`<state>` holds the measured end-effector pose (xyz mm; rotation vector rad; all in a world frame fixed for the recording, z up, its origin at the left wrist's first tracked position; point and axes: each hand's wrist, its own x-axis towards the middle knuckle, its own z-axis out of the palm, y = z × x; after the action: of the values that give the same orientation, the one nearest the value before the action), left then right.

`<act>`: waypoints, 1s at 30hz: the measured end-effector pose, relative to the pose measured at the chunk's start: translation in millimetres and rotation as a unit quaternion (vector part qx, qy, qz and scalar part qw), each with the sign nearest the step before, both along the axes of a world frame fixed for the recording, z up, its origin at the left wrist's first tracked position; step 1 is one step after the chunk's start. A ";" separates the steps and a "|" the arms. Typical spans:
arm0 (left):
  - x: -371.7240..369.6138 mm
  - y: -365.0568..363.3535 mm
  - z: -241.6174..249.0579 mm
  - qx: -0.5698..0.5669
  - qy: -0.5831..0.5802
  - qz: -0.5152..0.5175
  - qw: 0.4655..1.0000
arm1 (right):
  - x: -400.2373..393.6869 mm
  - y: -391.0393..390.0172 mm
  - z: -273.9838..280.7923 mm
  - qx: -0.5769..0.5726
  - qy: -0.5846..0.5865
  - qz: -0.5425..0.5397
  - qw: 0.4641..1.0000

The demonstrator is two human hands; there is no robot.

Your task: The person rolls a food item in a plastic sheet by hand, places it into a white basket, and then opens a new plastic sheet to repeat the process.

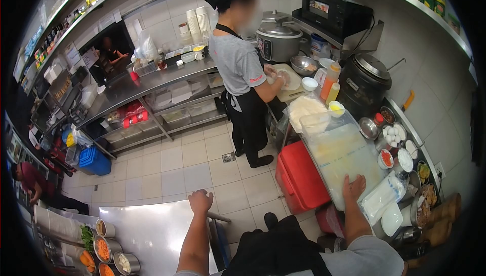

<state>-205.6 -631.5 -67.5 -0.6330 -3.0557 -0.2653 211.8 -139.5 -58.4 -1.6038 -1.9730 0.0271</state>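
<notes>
My left hand (201, 201), its fingers curled in, is over the corner of a steel table (152, 223); nothing shows in it. On the other side, my right hand (353, 187) has its fingers apart at the near end of a translucent plastic tray (341, 147) with yellowish smears. Beside that hand lies a white plastic packet (382, 195), and a white bowl (391, 219) stands just past it. A pale plastic bag (306, 111) sits at the tray's far end.
A co-worker (243, 63) stands ahead at a cutting board (287, 81). Below the right counter is a red cooler box (302, 177). Sauce bottles (330, 81), a black soup kettle (365, 81) and eggs (392, 135) line the right side. Pots of cut carrot (104, 248) stand at left.
</notes>
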 end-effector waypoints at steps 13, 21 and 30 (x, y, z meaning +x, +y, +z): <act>-0.3 0.3 0.3 -0.003 0.000 -0.001 1.000 | 0.5 1.9 -1.7 -0.007 -0.001 -0.003 1.000; -0.4 0.0 -2.4 -0.003 0.012 -0.004 1.000 | -0.7 -0.2 2.9 -0.031 0.010 -0.006 0.999; 0.1 0.7 -0.5 -0.015 0.004 0.000 1.000 | -1.0 0.4 2.5 -0.025 0.012 -0.004 1.000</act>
<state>-205.5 -630.8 -68.0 -0.6349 -3.0568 -0.2163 210.8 -139.0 -55.9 -1.6357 -1.9611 0.0929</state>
